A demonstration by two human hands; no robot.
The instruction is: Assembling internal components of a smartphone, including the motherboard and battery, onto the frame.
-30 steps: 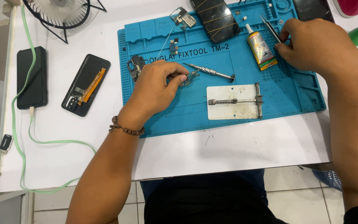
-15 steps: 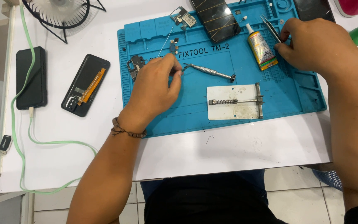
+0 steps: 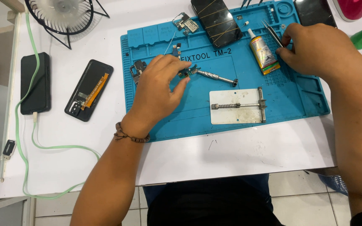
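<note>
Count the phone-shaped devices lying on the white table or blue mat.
4: black slab far left; opened black phone beside it; strapped black phone top centre; dark one top right, partly cropped.

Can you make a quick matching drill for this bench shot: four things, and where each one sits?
Things:
1. glue bottle
2. opened phone
3. metal clamp plate
4. fan

Places:
A. bare white table, left of the blue mat
B. far left corner of the table
C. on the mat, by the right hand
D. on the mat, right of the left hand

Pairs: 1-C, 2-A, 3-D, 4-B
</note>
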